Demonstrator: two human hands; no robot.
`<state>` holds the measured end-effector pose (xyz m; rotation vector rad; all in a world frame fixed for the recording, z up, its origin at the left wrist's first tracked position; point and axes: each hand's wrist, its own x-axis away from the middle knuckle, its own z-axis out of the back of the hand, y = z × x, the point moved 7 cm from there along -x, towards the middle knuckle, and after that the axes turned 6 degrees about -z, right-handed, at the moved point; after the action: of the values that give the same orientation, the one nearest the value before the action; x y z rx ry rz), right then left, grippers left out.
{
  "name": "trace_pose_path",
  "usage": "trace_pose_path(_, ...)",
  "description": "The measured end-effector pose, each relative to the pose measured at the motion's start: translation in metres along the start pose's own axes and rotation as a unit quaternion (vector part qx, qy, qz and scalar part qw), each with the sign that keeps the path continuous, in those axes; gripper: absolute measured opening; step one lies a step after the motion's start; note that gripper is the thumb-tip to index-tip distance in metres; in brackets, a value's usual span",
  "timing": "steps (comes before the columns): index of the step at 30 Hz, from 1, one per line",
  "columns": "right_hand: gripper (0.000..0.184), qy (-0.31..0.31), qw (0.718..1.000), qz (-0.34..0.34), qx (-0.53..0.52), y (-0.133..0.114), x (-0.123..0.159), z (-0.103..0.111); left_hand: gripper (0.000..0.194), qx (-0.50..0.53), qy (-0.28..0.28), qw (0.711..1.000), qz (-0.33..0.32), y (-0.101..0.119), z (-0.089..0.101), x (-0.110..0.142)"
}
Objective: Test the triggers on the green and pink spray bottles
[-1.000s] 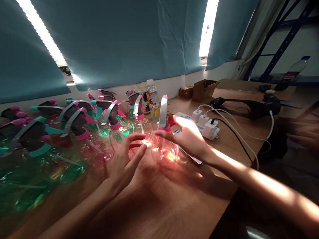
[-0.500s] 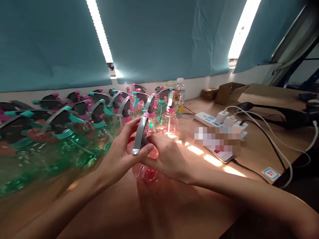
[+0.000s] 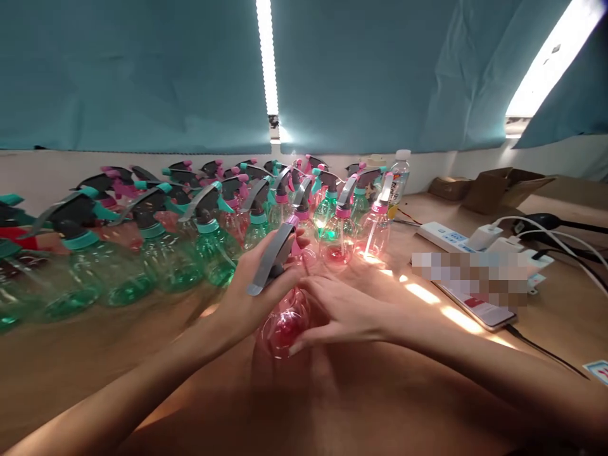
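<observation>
A clear pink spray bottle (image 3: pixel 285 323) with a grey trigger head is in front of me on the table. My left hand (image 3: pixel 256 275) is wrapped round its neck, just under the grey lever, with the thumb across the near side. Lower down, my right hand (image 3: pixel 344 310) grips the bottle's body from the right, its thumb stretched along the lower front. Some of the right fingertips are hidden behind the bottle. Beyond my hands stand many similar spray bottles, the closest being a pink one (image 3: pixel 337 244) and a green one (image 3: pixel 216 250).
Rows of spray bottles fill the table's left and back. To the right are a drink bottle (image 3: pixel 399 174), a power strip (image 3: pixel 441 234) with plugged-in chargers and cables, a phone (image 3: pixel 489 311) and an open cardboard box (image 3: pixel 503 190). A blue curtain (image 3: pixel 361 76) hangs behind.
The camera has turned left, so the surroundings sit further right. My right hand has slid from near the bottle's neck down to its body. My left hand still holds the neck.
</observation>
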<state>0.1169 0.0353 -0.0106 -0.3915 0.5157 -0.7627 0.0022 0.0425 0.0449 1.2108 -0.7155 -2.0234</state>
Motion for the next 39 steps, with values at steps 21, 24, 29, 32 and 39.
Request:
trace_pose_path(21, 0.047, -0.009, 0.995, -0.048, 0.088, 0.071, 0.035, -0.007, 0.022, 0.044, -0.054, 0.998, 0.003, -0.011, -0.02, -0.005)
trace_pose_path(24, 0.048, -0.017, 0.996, -0.05, 0.076, 0.073, 0.036, -0.009, 0.018, 0.038, -0.071, 0.997, 0.011, -0.006, -0.02, -0.007)
trace_pose_path(29, 0.051, -0.031, 0.996, -0.052, 0.069, 0.075, 0.037, -0.012, 0.005, -0.018, -0.062, 0.998, -0.01, -0.002, -0.015, -0.009)
trace_pose_path(32, 0.052, -0.036, 0.996, -0.06, 0.064, 0.077, 0.038, -0.012, 0.01, -0.028, -0.055, 0.998, 0.004, -0.009, -0.012, -0.005)
trace_pose_path(39, 0.051, -0.035, 0.996, -0.067, 0.052, 0.078, 0.039, -0.012, 0.014, 0.014, -0.052, 0.999, 0.006, -0.013, -0.012, -0.002)
